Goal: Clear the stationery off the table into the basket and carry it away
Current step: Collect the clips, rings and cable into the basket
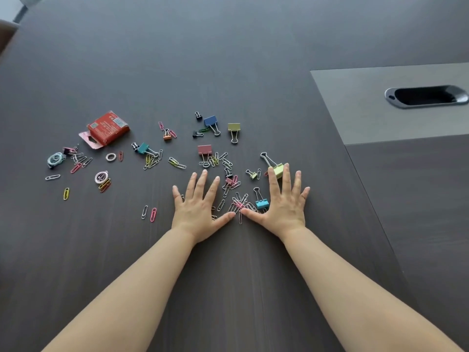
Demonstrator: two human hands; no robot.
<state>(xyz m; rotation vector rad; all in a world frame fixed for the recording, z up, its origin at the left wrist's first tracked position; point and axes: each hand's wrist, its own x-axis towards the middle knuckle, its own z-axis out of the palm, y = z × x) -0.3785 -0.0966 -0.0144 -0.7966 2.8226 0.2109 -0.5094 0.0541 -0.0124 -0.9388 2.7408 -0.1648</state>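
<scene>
1. The left hand (196, 207) lies palm down on the table (228, 59), fingers straight and spread, gripping nothing. Its thumb points right.
2. The right hand (286, 201) lies the same way, flat and splayed, holding nothing. Its thumb points left, so the two thumb tips nearly meet.
3. Between the thumbs and forefingers sits a tangle of thin wire paper clips (238, 204), silver and pink, with their long axes mostly running away from the person. A few poke out from under the left hand's edges.
4. A cyan binder clip (262, 204) lies just beside the right thumb, its wire handle pointing away and slightly left.
5. A yellow-green binder clip (278, 169) lies at the right forefinger's tip, partly hidden by it, with its handle reaching away to the left.
6. Beyond the fingertips lie a pink binder clip (204, 149), a blue binder clip (210, 121) and an olive binder clip (233, 127). The olive clip's handles point toward the person.
7. Further left are a teal binder clip (143, 148) and a red cardboard box (107, 128) lying flat, its hang tab toward the near left. Looped light-blue rubber bands (54, 159) lie furthest out.
8. Near the left hand's outer side, a pink paper clip (153, 214) lies lengthwise, pointing away.
9. The table is dark, matte wood grain. Well to the right, a grey panel (355, 110) holds a black oval cable slot (426, 96).
</scene>
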